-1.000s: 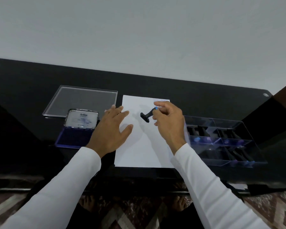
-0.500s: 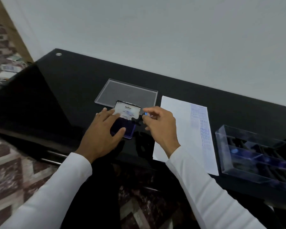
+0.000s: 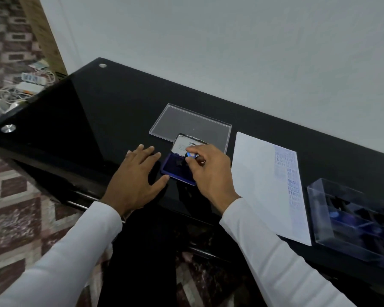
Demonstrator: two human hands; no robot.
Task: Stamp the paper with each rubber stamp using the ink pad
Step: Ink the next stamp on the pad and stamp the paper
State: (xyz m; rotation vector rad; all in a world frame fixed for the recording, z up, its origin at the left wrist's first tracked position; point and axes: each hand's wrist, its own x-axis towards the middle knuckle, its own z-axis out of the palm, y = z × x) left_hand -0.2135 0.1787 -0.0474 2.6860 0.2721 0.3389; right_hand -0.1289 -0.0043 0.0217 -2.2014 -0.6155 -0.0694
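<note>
Head view: a small black rubber stamp with a blue-tipped handle is pinched between the curled fingers and thumb of the right hand and is held down on the blue ink pad, whose lid is stood open at the far edge. The left hand is laid flat on the black table just left of the pad, fingers spread and nothing gripped. To the right, the white paper is seen with rows of blue prints down its right side, a clear box of stamps is set beside it, and a clear flat lid is lying behind the pad.
</note>
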